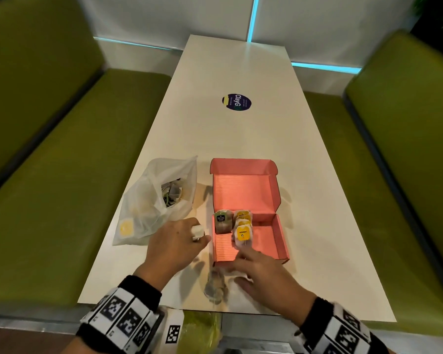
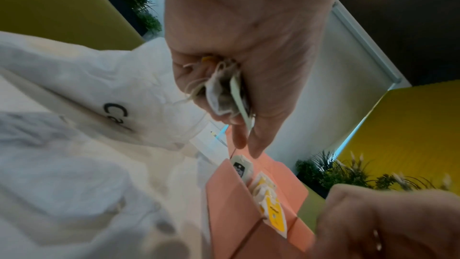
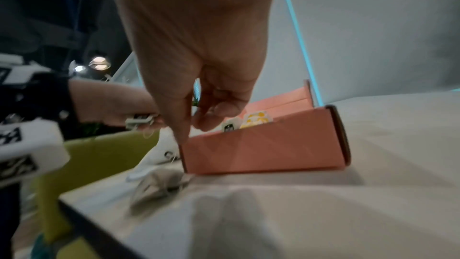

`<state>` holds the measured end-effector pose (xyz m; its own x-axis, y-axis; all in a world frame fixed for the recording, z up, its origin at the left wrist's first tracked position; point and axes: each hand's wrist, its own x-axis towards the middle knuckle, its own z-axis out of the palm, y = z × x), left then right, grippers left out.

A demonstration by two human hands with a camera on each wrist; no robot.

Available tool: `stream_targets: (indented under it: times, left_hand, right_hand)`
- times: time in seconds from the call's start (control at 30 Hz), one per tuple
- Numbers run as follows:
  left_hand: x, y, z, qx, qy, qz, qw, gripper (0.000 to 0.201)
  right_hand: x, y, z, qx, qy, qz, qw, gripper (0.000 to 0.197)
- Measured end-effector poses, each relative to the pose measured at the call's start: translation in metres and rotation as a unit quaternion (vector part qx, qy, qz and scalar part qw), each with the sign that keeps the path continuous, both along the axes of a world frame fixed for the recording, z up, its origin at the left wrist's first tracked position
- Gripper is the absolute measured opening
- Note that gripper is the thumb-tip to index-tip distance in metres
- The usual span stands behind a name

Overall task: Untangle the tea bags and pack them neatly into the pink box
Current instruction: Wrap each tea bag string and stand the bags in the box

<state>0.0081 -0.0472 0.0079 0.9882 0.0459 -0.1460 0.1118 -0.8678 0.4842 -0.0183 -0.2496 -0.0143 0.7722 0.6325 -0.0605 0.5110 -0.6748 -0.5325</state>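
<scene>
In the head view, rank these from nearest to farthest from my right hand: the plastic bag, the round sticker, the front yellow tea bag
1. Front yellow tea bag, just beyond the right hand, in the box.
2. Plastic bag, across to the left.
3. Round sticker, far up the table.

The pink box [image 1: 279, 241] lies open in front of me on the table, its lid [image 1: 243, 185] folded back flat on the far side; inside, against the far-left corner, a dark-tagged tea bag [image 1: 221, 222] stands upright; just right of it a row of yellow-tagged tea bags [image 1: 242, 227] leans one behind another, the nearest showing its yellow label; a loose tea bag [image 1: 215, 286] lies blurred on the table just before the box's near-left corner; a small tangled bunch of tea bags [image 2: 225, 94] with their strings sits clutched in my left hand [image 1: 175, 241], left of the box.
</scene>
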Motion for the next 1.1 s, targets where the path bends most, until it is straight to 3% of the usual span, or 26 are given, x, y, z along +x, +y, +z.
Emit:
stream_targets:
  times: [0.13,0.3,0.4,0.5,0.6,0.7,0.77,0.87,0.97,1.1]
  left_hand:
    - [-0.004,0.004,-0.004,-0.020,-0.018,0.026,0.999,0.024]
    - [-0.008,0.005,-0.005,-0.057,-0.033,0.036,0.997,0.020]
    - [-0.009,0.009,-0.001,-0.118,-0.035,0.031,0.992,0.022]
    - [-0.009,0.014,0.010,-0.220,-0.042,0.035,0.974,0.016]
    - [-0.008,0.016,0.026,-0.293,-0.050,0.029,0.954,0.013]
    - [-0.007,0.012,0.043,-0.356,-0.043,0.005,0.933,0.009]
    - [-0.006,0.009,0.053,-0.394,-0.043,-0.007,0.918,0.013]
    - [-0.005,0.003,0.069,-0.431,-0.043,-0.024,0.901,0.014]
    - [-0.006,-0.004,0.081,-0.462,-0.032,-0.064,0.884,0.026]
    - [-0.006,-0.011,0.086,-0.481,-0.029,-0.062,0.874,0.017]
  right_hand:
    - [-0.007,0.015,0.002,-0.081,-0.079,0.128,0.985,0.038]
    - [-0.012,0.024,-0.013,-0.076,-0.144,0.134,0.977,0.015]
    - [-0.008,0.023,-0.015,0.021,-0.129,0.073,0.989,0.014]
    - [-0.001,0.021,0.006,0.153,-0.032,-0.063,0.986,0.026]
    - [0.009,0.017,0.036,0.259,0.049,-0.178,0.948,0.006]
    - [0.017,0.016,0.062,0.344,0.102,-0.239,0.902,0.026]
    - [0.020,0.017,0.078,0.393,0.147,-0.267,0.867,0.022]
    - [0.021,0.022,0.098,0.430,0.177,-0.284,0.839,0.014]
    - [0.020,0.027,0.110,0.434,0.178,-0.289,0.834,0.013]
    - [0.019,0.029,0.114,0.426,0.174,-0.302,0.835,0.013]
